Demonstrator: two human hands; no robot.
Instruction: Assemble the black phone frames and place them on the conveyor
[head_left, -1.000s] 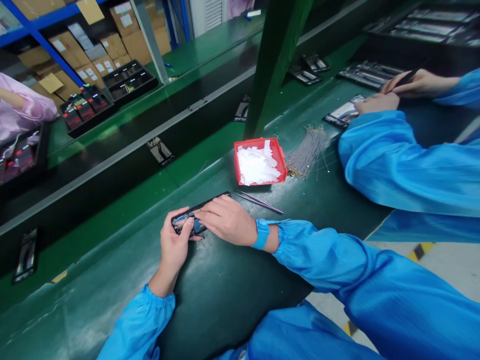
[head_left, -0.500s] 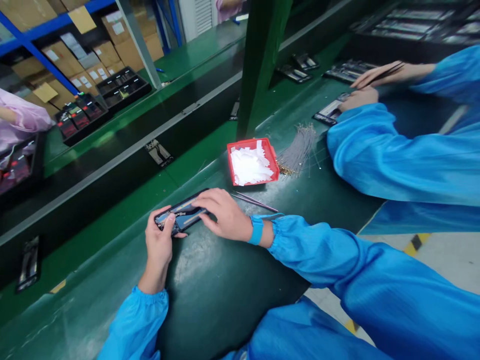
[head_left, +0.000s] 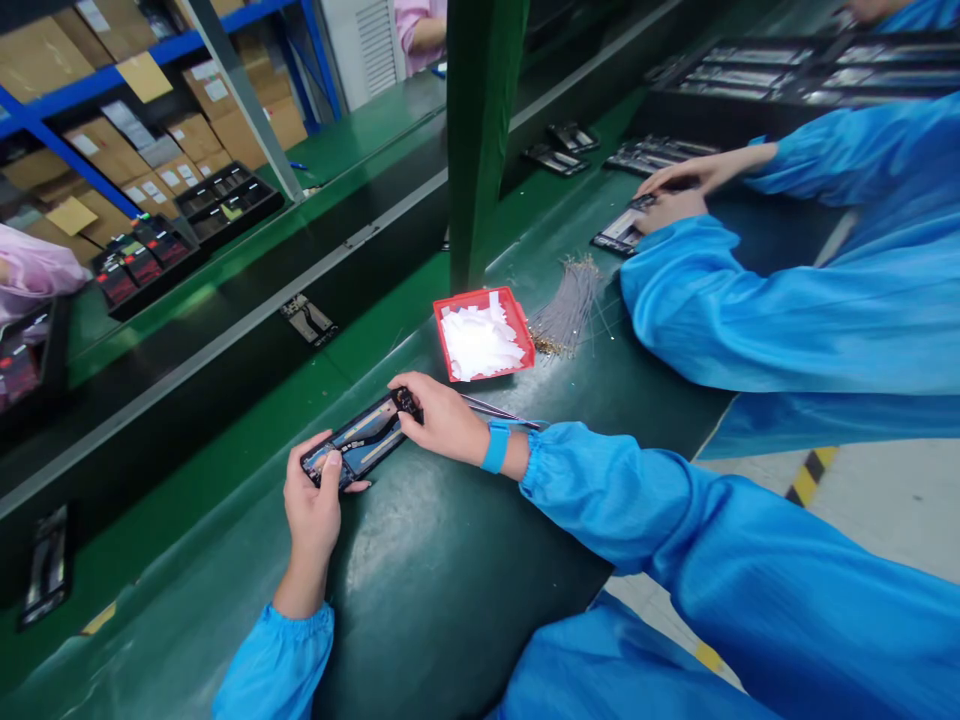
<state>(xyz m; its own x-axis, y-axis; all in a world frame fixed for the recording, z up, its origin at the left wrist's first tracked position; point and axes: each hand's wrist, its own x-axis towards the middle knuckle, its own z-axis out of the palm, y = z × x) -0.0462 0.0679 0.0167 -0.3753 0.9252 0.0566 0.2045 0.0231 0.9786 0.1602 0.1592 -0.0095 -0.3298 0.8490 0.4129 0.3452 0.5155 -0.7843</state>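
Note:
An opened phone body (head_left: 358, 440) with its inner parts showing lies on the dark green bench mat (head_left: 450, 560). My left hand (head_left: 313, 495) grips its near end, thumb on top. My right hand (head_left: 441, 417) is closed round its far end, next to the camera corner. Metal tweezers (head_left: 501, 411) lie on the mat just behind my right wrist, partly hidden by it. Both my arms are in blue sleeves, and a blue band sits on my right wrist.
A red tray (head_left: 520, 330) of white paper bits stands beyond the phone, with a bundle of thin wires (head_left: 568, 305) beside it. A co-worker's blue sleeve (head_left: 720, 300) and hands (head_left: 675, 195) work at the right. A green post (head_left: 480, 130) rises behind. Phone parts (head_left: 307, 318) ride the conveyor.
My right hand slid from covering the phone's middle to its far end, uncovering the inner parts. The phone now lies a little further left. The co-worker's hands shifted over their phone.

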